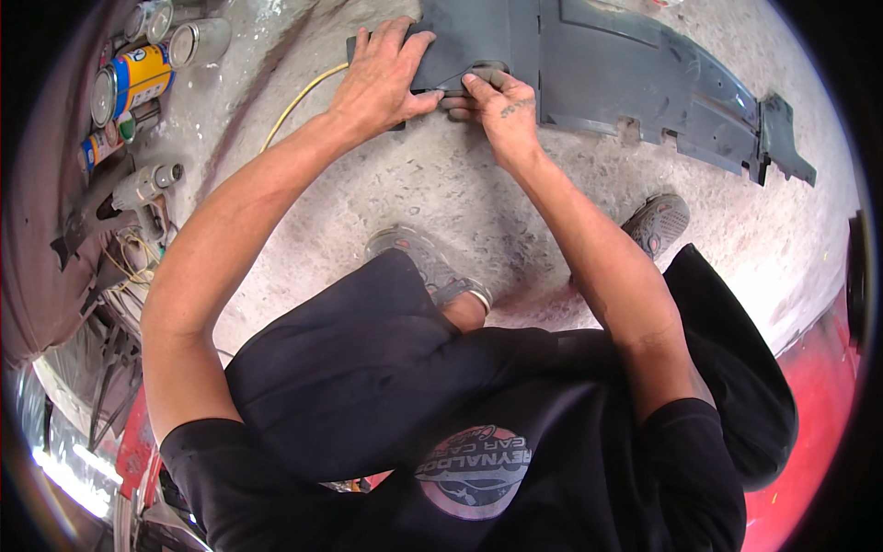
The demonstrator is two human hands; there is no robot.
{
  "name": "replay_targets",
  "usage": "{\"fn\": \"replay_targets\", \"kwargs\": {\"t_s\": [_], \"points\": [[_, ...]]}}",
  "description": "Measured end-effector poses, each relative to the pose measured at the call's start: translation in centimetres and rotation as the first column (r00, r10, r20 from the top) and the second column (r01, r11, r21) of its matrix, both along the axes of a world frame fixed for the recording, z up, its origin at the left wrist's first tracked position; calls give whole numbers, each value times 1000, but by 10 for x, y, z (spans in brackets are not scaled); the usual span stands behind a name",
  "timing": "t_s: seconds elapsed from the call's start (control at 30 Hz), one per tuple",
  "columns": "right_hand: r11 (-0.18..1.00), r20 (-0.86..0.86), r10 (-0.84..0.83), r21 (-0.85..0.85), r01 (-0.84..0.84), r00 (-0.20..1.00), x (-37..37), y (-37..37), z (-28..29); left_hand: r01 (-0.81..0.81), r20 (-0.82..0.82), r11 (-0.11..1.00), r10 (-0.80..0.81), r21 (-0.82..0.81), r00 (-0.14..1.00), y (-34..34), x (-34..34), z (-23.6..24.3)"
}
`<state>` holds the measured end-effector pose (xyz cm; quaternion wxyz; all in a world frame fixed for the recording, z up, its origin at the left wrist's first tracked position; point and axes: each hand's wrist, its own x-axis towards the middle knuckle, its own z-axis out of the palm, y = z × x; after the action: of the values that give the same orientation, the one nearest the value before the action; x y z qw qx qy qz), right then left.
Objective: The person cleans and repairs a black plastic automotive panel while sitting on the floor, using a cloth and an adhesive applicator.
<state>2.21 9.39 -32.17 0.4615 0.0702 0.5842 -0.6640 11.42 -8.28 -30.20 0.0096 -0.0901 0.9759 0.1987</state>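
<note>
A long dark grey plastic car panel (602,78) lies on the rough concrete at the top of the view, with notches and tabs along its near edge. My left hand (382,78) rests on the panel's left end, fingers spread and thumb out to the right. Beside it, my right hand (501,106) is closed at the panel's near edge. Its thumb and forefinger press together over a small dark opening there, while the other fingers curl at the edge. Whether something small is between those fingertips, I cannot make out.
A thin yellow cable (303,97) runs to the panel's left end. Paint cans, one with a yellow and blue label (145,81), stand at the left near a grey power tool (143,189). My shoes (658,225) are on the concrete floor (543,239). Red bodywork (809,405) is at lower right.
</note>
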Motion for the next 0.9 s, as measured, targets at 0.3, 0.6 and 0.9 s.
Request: {"fn": "replay_targets", "kwargs": {"t_s": [0.3, 0.6, 0.9], "points": [[963, -145, 219, 193, -189, 965, -21, 18, 21, 6, -24, 999, -5, 36, 1000, 0, -3, 1], [835, -922, 65, 260, 486, 383, -211, 85, 26, -25, 20, 996, 24, 90, 1000, 0, 0, 11], [763, -828, 546, 554, 335, 126, -305, 81, -16, -22, 73, 998, 17, 67, 997, -2, 0, 11]]}}
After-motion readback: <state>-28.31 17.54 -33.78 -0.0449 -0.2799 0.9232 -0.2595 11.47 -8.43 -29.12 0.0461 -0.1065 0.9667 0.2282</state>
